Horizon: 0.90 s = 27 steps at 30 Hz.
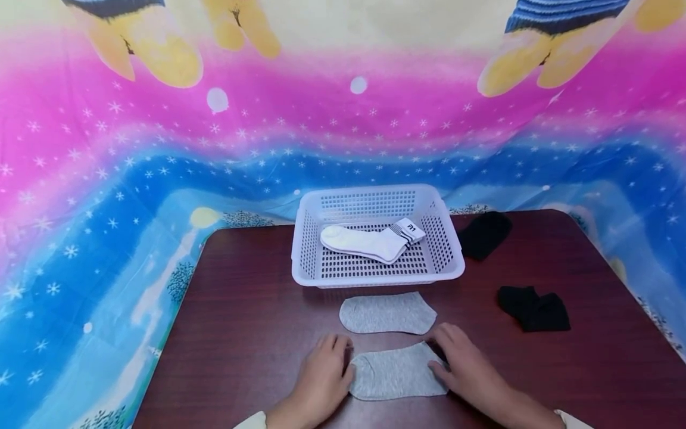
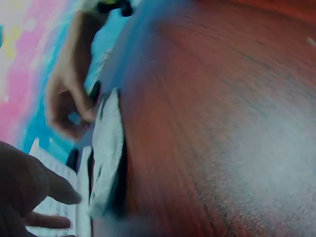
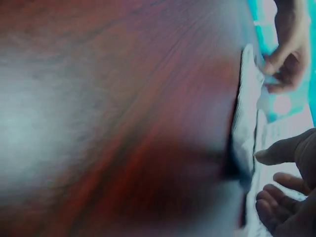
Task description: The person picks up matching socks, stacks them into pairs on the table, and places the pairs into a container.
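Note:
A grey ankle sock (image 1: 399, 372) lies flat near the front of the table between both hands. At its toe end, on the left, my left hand (image 1: 324, 375) has its thumb right at the sock's edge. My right hand (image 1: 471, 369) is at the opposite, cuff end, its thumb over the sock and its fingers reaching past the top corner. In the right wrist view, the right thumb (image 3: 276, 152) and fingers stand apart. The left wrist view likewise shows the left fingers (image 2: 52, 220) spread. A second grey sock (image 1: 387, 313) lies parallel just beyond the first.
Behind the grey socks stands a white perforated basket (image 1: 377, 280) holding white socks (image 1: 364, 243) with black stripes. To the right lie a folded black sock (image 1: 533, 308) and another black sock (image 1: 486, 234) beside the basket. A patterned cloth (image 1: 343, 131) hangs around the dark wooden table (image 1: 241, 310).

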Available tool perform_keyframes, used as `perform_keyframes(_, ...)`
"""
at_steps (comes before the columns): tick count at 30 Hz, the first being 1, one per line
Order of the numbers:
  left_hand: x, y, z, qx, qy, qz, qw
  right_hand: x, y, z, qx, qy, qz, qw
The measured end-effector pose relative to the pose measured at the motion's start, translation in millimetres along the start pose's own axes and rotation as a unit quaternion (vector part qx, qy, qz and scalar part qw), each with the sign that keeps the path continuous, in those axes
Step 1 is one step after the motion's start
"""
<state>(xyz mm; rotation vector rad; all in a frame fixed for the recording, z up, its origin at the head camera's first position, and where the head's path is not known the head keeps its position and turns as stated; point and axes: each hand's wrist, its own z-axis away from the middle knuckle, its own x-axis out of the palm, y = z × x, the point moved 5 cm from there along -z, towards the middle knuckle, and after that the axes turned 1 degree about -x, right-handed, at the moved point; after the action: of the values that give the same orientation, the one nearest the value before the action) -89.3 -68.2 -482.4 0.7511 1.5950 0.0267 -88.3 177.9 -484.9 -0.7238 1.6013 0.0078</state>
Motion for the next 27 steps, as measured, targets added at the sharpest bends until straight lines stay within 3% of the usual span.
perform_keyframes(2, 2.0, 14.4, 3.0, 0.069, 0.015, -0.083, 0.9940, 1.8, -15, -1, -0.055, 0.000, 0.052, 0.997)
perform_keyframes(4, 9.2, 28.5, 8.9, 0.141, 0.014, -0.150, 0.9785, 7.8, -31, 2, -0.122, -0.010, 0.086, 0.989)
perform_keyframes(7, 27.0, 38.8, 21.3, 0.216, -0.022, -0.225, 0.9499, 21.7, -47, 11, -0.208, -0.025, 0.110, 0.972)
perform_keyframes(10, 43.8, 32.2, 32.4, 0.241, -0.076, -0.280, 0.9261, 34.6, -49, 21, -0.266, -0.027, 0.126, 0.955)
perform_keyframes(13, 51.0, 19.7, 38.3, 0.255, -0.093, -0.298, 0.9151, 39.8, -39, 28, -0.282, -0.028, 0.124, 0.951)
perform_keyframes(18, 47.1, 9.2, 41.2, 0.270, -0.055, -0.293, 0.9154, 36.3, -18, 38, -0.253, -0.045, 0.102, 0.961)
perform_keyframes(25, 46.3, 7.1, 44.5, 0.234, -0.080, -0.293, 0.9236, 26.5, -3, 50, -0.222, -0.019, 0.119, 0.968)
perform_keyframes(27, 46.3, 11.3, 44.8, 0.228, -0.078, -0.307, 0.9208, 26.1, -6, 51, -0.218, -0.006, 0.128, 0.967)
